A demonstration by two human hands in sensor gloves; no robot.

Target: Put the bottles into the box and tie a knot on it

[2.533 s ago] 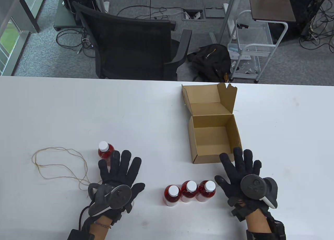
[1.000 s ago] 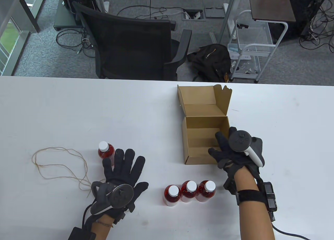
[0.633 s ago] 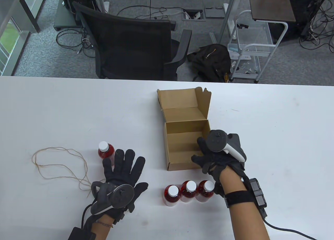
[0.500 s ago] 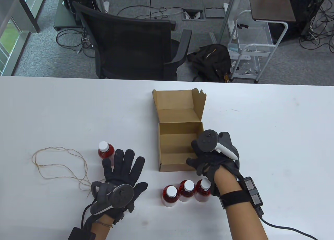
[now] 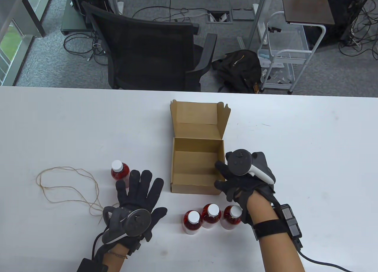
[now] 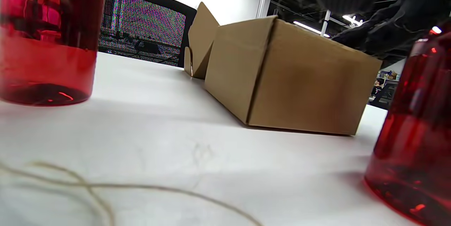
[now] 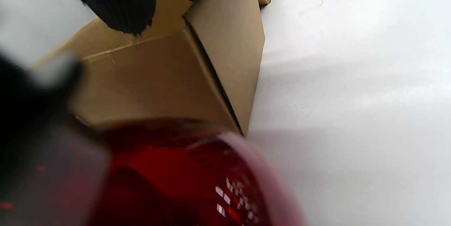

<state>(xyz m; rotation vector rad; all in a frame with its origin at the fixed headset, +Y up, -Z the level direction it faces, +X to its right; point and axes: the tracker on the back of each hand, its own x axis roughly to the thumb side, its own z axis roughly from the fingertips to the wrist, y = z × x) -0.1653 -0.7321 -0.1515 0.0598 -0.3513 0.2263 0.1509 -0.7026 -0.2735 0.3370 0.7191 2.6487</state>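
An open brown cardboard box (image 5: 195,185) stands mid-table with its lid folded back, also seen in the left wrist view (image 6: 292,78) and the right wrist view (image 7: 169,71). My right hand (image 5: 221,176) grips its near right corner, fingertips (image 7: 119,4) over the rim. Three red bottles with white caps (image 5: 211,215) stand in a row just in front of the box, the rightmost under my right wrist (image 7: 176,183). Another red bottle (image 5: 119,170) stands by my left hand (image 5: 138,189), which lies flat and open on the table. Thin twine (image 5: 68,186) lies looped at the left.
The white table (image 5: 310,153) stretches bare to the right and far side. A black office chair (image 5: 153,53), a backpack and a cart stand on the floor behind the far edge. A cable trails from my right wrist.
My right hand took hold of the box and dragged it left and nearer, to just behind the bottle row. The three bottles shifted slightly left. The left hand stayed put.
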